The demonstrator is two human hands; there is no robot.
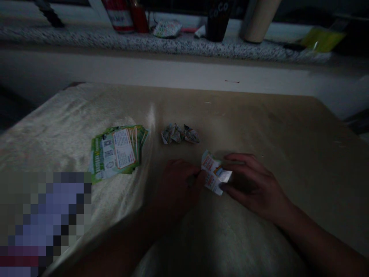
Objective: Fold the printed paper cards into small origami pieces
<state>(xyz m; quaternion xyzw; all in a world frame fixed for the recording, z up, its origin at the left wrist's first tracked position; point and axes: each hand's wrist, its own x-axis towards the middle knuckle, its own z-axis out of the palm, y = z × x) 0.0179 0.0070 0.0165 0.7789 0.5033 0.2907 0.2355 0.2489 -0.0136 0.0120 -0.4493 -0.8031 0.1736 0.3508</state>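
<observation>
A partly folded printed paper (211, 175) with white, green and orange areas is between my two hands, just above the table or resting on it. My left hand (184, 181) pinches its left edge between thumb and finger, the other fingers curled in. On the other side, my right hand (256, 182) grips the paper's right corner with the thumb below and fingers above. Beyond my hands stand several small folded paper pieces (180, 133) in a row. To the left lies a fanned stack of green printed leaflets (118, 152).
The table (273, 127) has a creased, pale cover. A blurred-out bluish object (54, 215) lies at the lower left. On the speckled sill (86, 38) behind stand a red-and-white container (119, 17), a dark cup (218, 21), a beige cylinder (259, 21) and a yellow packet (323, 39).
</observation>
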